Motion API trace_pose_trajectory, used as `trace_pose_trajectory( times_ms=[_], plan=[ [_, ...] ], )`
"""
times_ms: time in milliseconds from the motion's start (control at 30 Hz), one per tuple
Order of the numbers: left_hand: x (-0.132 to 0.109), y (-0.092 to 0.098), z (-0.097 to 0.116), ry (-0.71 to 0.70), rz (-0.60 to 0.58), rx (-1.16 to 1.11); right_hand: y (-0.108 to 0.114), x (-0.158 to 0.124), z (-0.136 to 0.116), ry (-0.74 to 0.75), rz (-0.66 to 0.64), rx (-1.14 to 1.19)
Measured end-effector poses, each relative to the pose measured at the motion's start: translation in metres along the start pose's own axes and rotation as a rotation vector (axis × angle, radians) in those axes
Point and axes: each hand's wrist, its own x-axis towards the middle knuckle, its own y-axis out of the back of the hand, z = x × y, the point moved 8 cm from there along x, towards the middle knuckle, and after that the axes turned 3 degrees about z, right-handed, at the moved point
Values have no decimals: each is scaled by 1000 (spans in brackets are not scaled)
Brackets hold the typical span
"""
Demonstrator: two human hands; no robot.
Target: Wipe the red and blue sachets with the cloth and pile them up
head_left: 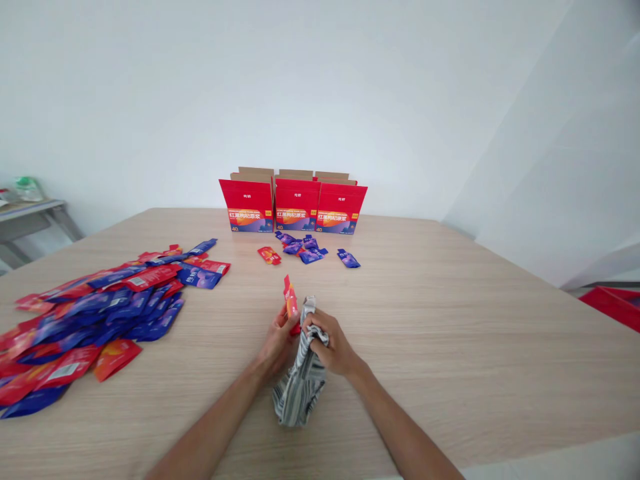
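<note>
Upright in my left hand (276, 343) is a red and orange pouch (291, 300), its narrow spout end pointing up. My right hand (334, 343) is closed around a bunched, striped grey and white cloth (300, 393) that hangs down toward the table. The cloth's upper part is right beside the pouch; whether they touch is hard to tell. Farther off, a small group of blue pouches (313, 255) lies on the table, with a red pouch (269, 255) on its left and a single blue pouch (349, 259) on its right.
A large heap of red and blue pouches (110, 313) spreads over the left of the wooden table (450, 347). Along the back stand red boxes (297, 207) with raised flaps. A side table (30, 210) is at far left, and a red object (613, 307) at the right edge.
</note>
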Motion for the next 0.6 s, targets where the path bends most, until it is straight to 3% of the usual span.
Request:
trace_pose_trajectory(
  times_ms=[167, 300, 400, 467, 600],
  plan=[
    [6, 8, 5, -38, 12, 0, 11, -2, -1, 25, 73, -34],
    [1, 3, 5, -34, 5, 11, -6, -3, 2, 6, -69, -118],
    [-8, -10, -5, 43, -64, 55, -16, -4, 6, -3, -134, -212],
    [-15, -17, -10, 94, -122, 124, -13, -4, 8, 9, -93, -246],
    [-26, -27, -12, 98, -231, 295, 16, -3, 7, 31, 182, -278]
  ],
)
